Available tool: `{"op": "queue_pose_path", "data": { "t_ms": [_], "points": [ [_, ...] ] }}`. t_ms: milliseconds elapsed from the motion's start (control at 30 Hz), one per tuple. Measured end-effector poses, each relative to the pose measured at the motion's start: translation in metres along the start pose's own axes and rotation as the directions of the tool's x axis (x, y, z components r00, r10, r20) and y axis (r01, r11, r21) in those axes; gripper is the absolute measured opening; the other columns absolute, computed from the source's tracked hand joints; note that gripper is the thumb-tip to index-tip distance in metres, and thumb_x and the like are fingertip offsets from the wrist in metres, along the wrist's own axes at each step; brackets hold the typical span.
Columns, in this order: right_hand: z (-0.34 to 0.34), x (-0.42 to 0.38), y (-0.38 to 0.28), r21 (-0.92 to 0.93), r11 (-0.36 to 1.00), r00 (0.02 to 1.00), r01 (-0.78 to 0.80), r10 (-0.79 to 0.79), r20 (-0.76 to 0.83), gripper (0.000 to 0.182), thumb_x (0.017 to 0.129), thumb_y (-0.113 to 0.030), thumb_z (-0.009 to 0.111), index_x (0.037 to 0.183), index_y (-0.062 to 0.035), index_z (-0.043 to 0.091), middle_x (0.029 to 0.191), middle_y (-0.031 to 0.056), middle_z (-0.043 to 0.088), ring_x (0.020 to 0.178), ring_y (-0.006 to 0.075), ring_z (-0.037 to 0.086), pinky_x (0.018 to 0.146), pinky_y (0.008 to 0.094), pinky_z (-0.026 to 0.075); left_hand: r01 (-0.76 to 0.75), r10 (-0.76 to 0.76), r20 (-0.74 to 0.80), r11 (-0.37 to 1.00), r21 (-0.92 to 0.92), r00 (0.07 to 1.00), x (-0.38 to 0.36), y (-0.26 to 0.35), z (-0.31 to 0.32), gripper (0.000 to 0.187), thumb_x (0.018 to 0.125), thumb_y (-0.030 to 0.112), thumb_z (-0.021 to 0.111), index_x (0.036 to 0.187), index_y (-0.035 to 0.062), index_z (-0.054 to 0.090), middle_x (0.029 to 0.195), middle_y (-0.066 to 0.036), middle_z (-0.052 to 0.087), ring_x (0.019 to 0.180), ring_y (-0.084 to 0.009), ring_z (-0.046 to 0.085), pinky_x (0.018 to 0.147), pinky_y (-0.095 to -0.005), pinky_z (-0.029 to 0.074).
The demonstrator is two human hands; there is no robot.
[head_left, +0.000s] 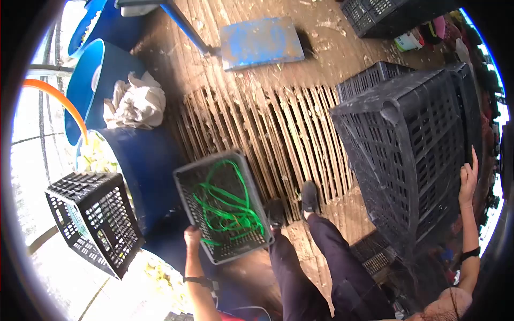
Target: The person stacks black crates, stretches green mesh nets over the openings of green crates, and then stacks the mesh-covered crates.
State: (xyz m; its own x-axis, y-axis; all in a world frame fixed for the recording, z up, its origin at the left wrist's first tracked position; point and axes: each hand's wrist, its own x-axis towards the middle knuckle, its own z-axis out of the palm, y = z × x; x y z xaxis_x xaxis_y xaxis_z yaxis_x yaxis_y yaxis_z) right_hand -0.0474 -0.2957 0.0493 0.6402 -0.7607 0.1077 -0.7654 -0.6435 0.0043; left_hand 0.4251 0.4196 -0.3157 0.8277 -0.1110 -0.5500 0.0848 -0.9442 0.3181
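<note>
My left hand (193, 236) is closed on the lower left rim of a shallow black crate (184, 184), which is tilted in front of my legs. Tangled green straps (227, 206) lie inside this crate. At the right, my right hand (468, 184) has its fingers stretched out beside the far edge of a large black crate (423, 150). Its fingertips point away from me, close to the crate's side.
Blue barrels (155, 166) line the left, one holding pale scraps, with another black crate (101, 219) on top. A crumpled cloth (138, 101) and orange hose (56, 92) are nearby. A blue low stool (262, 43) stands ahead on the slatted floor (262, 134).
</note>
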Motion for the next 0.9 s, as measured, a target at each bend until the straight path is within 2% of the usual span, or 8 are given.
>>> {"op": "queue_pose_path", "data": {
  "t_ms": [100, 200, 433, 500, 600, 667, 733, 900],
  "points": [
    [-0.005, -0.002, -0.002, -0.074, 0.997, 0.999, 0.026, -0.028, -0.026, 0.033, 0.089, -0.025, 0.041, 0.079, 0.0051, 0.049, 0.139, 0.0166, 0.035, 0.116, 0.0259, 0.043, 0.096, 0.0327, 0.03, -0.071, 0.077, -0.022, 0.974, 0.215, 0.997, -0.006, 0.02, 0.0, 0.018, 0.069, 0.018, 0.055, 0.072, 0.0019, 0.062, 0.068, -0.023, 0.058, 0.063, -0.0376, 0.059, 0.059, -0.0412, 0.047],
    [-0.002, 0.0, -0.006, -0.048, 0.999, 0.998, 0.02, -0.023, -0.057, 0.026, 0.085, -0.019, 0.047, 0.073, 0.0036, 0.048, 0.139, 0.016, 0.035, 0.117, 0.0275, 0.042, 0.098, 0.0345, 0.03, -0.074, 0.1, -0.177, 0.986, 0.149, 0.979, -0.04, 0.069, -0.016, 0.019, 0.068, 0.007, 0.051, 0.072, 0.0031, 0.069, 0.066, -0.017, 0.063, 0.06, -0.0289, 0.063, 0.059, -0.037, 0.048],
    [-0.019, 0.002, -0.03, -0.006, 1.0, 0.994, -0.018, 0.017, -0.104, 0.021, 0.081, -0.022, 0.056, 0.074, -0.0021, 0.055, 0.139, 0.0138, 0.036, 0.122, 0.0319, 0.038, 0.099, 0.0397, 0.03, 0.059, 0.062, 0.161, 0.754, -0.654, 0.985, -0.17, 0.188, -0.03, 0.033, 0.073, 0.003, 0.053, 0.104, -0.0006, 0.063, 0.088, -0.01, 0.067, 0.072, -0.0161, 0.061, 0.069, -0.0258, 0.048],
    [-0.019, 0.002, -0.026, -0.007, 1.0, 0.995, -0.008, 0.007, -0.102, 0.023, 0.082, -0.024, 0.056, 0.074, -0.0025, 0.055, 0.139, 0.0135, 0.035, 0.122, 0.0311, 0.037, 0.098, 0.0394, 0.03, 0.257, -0.035, 0.351, 0.747, -0.613, 0.936, -0.181, 0.193, -0.031, 0.027, 0.072, 0.001, 0.053, 0.097, -0.0009, 0.064, 0.085, -0.004, 0.063, 0.068, -0.0101, 0.053, 0.062, -0.0229, 0.045],
    [-0.013, 0.002, -0.015, 0.001, 0.998, 0.995, 0.059, -0.059, -0.081, 0.023, 0.084, -0.023, 0.055, 0.076, -0.0011, 0.056, 0.138, 0.0142, 0.036, 0.12, 0.0321, 0.039, 0.097, 0.0398, 0.031, -0.16, 0.242, 0.15, 0.893, -0.419, 0.959, -0.179, 0.14, 0.015, 0.021, 0.071, 0.002, 0.055, 0.09, 0.001, 0.063, 0.079, -0.004, 0.061, 0.073, -0.013, 0.056, 0.066, -0.0255, 0.046],
    [0.001, 0.001, -0.002, 0.026, 0.991, 0.984, 0.128, -0.124, -0.125, 0.02, 0.085, -0.02, 0.055, 0.082, -0.0003, 0.058, 0.137, 0.0147, 0.038, 0.118, 0.0333, 0.042, 0.096, 0.0391, 0.033, -0.152, 0.175, 0.114, 0.971, -0.186, 0.978, -0.193, 0.131, 0.027, 0.031, 0.067, 0.005, 0.058, 0.098, 0.0003, 0.06, 0.083, -0.011, 0.062, 0.078, -0.021, 0.06, 0.073, -0.0306, 0.048],
    [0.008, -0.001, 0.009, 0.057, 0.991, 0.99, 0.118, -0.113, -0.088, 0.021, 0.089, -0.019, 0.051, 0.086, 0.0005, 0.059, 0.138, 0.013, 0.038, 0.115, 0.0282, 0.045, 0.092, 0.0348, 0.036, -0.112, 0.099, 0.196, 0.992, 0.054, 0.976, -0.197, 0.111, 0.043, 0.053, 0.066, 0.011, 0.063, 0.117, 0.0036, 0.05, 0.115, -0.018, 0.054, 0.109, -0.0332, 0.05, 0.093, -0.0382, 0.041],
    [0.013, -0.009, 0.045, 0.196, 0.978, 0.997, 0.067, -0.058, -0.051, 0.032, 0.095, -0.023, 0.041, 0.109, 0.0035, 0.054, 0.137, 0.0097, 0.039, 0.109, 0.0223, 0.048, 0.092, 0.031, 0.037, -0.018, 0.008, 0.035, 0.956, 0.293, 0.999, -0.174, 0.046, 0.111, 0.077, 0.066, 0.013, 0.067, 0.134, 0.0063, 0.032, 0.137, -0.016, 0.036, 0.123, -0.03, 0.038, 0.099, -0.0387, 0.035]
  ]
}}
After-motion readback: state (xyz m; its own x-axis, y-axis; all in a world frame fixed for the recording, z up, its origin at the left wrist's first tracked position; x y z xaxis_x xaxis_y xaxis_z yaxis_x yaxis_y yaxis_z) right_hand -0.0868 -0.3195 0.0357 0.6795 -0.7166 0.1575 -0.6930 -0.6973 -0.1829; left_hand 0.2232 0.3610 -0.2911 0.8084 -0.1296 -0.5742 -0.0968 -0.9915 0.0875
